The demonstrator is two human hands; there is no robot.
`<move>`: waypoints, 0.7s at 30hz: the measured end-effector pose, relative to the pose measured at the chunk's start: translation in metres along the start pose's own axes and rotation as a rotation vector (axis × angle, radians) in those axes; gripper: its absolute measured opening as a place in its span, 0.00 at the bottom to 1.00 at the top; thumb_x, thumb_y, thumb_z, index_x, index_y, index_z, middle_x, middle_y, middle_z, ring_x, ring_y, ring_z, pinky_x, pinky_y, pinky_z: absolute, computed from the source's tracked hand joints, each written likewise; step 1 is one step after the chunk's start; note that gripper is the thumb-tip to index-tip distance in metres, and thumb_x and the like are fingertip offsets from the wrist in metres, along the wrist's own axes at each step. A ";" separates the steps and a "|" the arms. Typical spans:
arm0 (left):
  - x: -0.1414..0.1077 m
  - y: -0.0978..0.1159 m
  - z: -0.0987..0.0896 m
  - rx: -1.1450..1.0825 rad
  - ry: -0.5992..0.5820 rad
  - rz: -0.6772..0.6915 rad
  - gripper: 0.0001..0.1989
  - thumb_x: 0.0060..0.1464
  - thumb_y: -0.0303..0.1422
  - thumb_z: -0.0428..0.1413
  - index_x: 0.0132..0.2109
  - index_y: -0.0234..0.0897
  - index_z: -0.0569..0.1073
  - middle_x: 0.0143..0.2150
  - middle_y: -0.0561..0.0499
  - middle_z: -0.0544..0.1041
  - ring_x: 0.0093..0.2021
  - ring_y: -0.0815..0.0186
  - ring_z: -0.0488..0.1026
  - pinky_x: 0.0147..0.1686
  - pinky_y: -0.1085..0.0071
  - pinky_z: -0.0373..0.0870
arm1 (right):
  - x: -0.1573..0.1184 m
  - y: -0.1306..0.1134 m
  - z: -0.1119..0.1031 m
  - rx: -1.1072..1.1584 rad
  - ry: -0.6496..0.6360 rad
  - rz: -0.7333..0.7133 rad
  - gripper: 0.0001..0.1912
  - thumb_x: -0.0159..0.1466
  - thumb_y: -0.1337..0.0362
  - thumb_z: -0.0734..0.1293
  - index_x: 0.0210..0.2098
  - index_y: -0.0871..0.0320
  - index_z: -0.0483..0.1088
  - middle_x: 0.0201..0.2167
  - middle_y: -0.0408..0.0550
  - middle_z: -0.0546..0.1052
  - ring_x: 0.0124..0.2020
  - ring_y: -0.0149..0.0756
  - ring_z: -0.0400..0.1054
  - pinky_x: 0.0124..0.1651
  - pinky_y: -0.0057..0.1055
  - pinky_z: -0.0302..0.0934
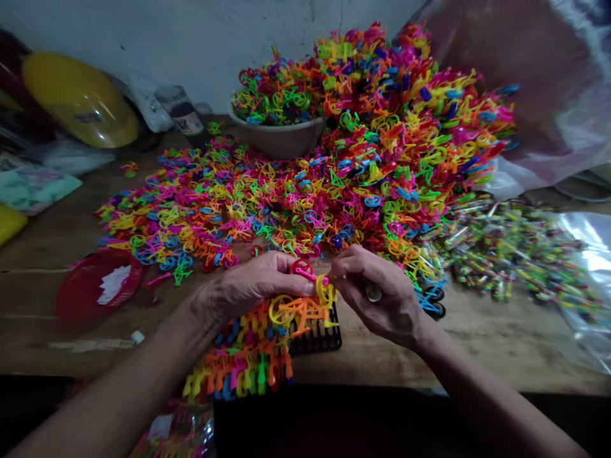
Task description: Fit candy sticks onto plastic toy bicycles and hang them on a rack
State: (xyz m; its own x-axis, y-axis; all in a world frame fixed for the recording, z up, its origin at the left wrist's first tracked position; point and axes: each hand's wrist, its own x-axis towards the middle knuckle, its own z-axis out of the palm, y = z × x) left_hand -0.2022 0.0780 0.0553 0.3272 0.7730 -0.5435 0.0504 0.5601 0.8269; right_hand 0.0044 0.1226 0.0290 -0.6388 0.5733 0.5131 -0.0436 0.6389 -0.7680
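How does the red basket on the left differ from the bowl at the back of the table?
The red basket is shallow, bright red and sits near the table's front left; the bowl is deeper, pale and stands at the back by the wall. The red basket holds only some white scraps, while the bowl is heaped over its rim with small coloured plastic pieces. The red basket stands apart from the loose spread; the bowl is hemmed in by it. Both rest upright on the wooden table.

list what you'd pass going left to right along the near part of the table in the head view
red basket → left hand → small toy bicycle in both grips → right hand → clear bags of packed toys
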 end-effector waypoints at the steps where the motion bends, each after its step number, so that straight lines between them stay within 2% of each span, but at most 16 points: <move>1: 0.000 0.000 0.000 0.007 0.007 -0.005 0.10 0.44 0.34 0.62 0.26 0.33 0.70 0.24 0.57 0.65 0.25 0.74 0.59 0.29 0.76 0.56 | 0.000 0.000 0.000 0.015 -0.005 0.003 0.05 0.62 0.74 0.62 0.37 0.59 0.66 0.31 0.45 0.69 0.32 0.27 0.63 0.34 0.26 0.58; 4: -0.001 0.002 0.001 0.043 0.030 -0.019 0.10 0.45 0.34 0.61 0.26 0.32 0.70 0.25 0.56 0.66 0.25 0.74 0.58 0.28 0.76 0.56 | 0.001 0.000 -0.003 0.045 -0.035 0.035 0.04 0.63 0.72 0.63 0.38 0.60 0.68 0.32 0.45 0.70 0.33 0.27 0.64 0.36 0.26 0.58; 7: -0.001 0.003 0.002 0.094 0.035 -0.025 0.10 0.46 0.34 0.61 0.27 0.33 0.69 0.24 0.57 0.65 0.25 0.74 0.58 0.27 0.76 0.54 | 0.001 -0.001 -0.006 0.070 -0.050 0.113 0.01 0.63 0.69 0.64 0.34 0.60 0.68 0.30 0.43 0.69 0.31 0.26 0.62 0.34 0.25 0.57; 12: 0.002 0.004 0.006 0.142 0.025 0.030 0.12 0.48 0.36 0.61 0.29 0.33 0.69 0.26 0.57 0.65 0.26 0.74 0.58 0.26 0.77 0.54 | 0.002 -0.006 -0.009 0.117 -0.116 0.304 0.06 0.64 0.66 0.63 0.30 0.59 0.65 0.26 0.39 0.65 0.26 0.24 0.57 0.28 0.23 0.52; 18: 0.003 0.003 0.009 0.066 -0.012 0.014 0.09 0.48 0.36 0.60 0.33 0.34 0.71 0.29 0.56 0.67 0.28 0.74 0.61 0.30 0.76 0.57 | 0.000 -0.005 -0.002 0.183 -0.063 0.303 0.06 0.65 0.67 0.61 0.30 0.58 0.61 0.26 0.38 0.63 0.26 0.23 0.54 0.27 0.22 0.51; 21: 0.002 0.002 0.009 0.032 0.001 -0.024 0.10 0.48 0.37 0.61 0.32 0.34 0.71 0.28 0.56 0.67 0.27 0.74 0.61 0.30 0.76 0.57 | 0.000 -0.003 -0.003 0.227 -0.093 0.340 0.07 0.66 0.64 0.60 0.31 0.59 0.63 0.26 0.39 0.63 0.27 0.23 0.55 0.28 0.22 0.51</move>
State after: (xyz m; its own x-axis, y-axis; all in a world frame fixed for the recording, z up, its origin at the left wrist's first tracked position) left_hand -0.1925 0.0779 0.0573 0.3246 0.7601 -0.5630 0.0878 0.5684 0.8180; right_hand 0.0072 0.1223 0.0326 -0.7118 0.6771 0.1868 0.0206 0.2860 -0.9580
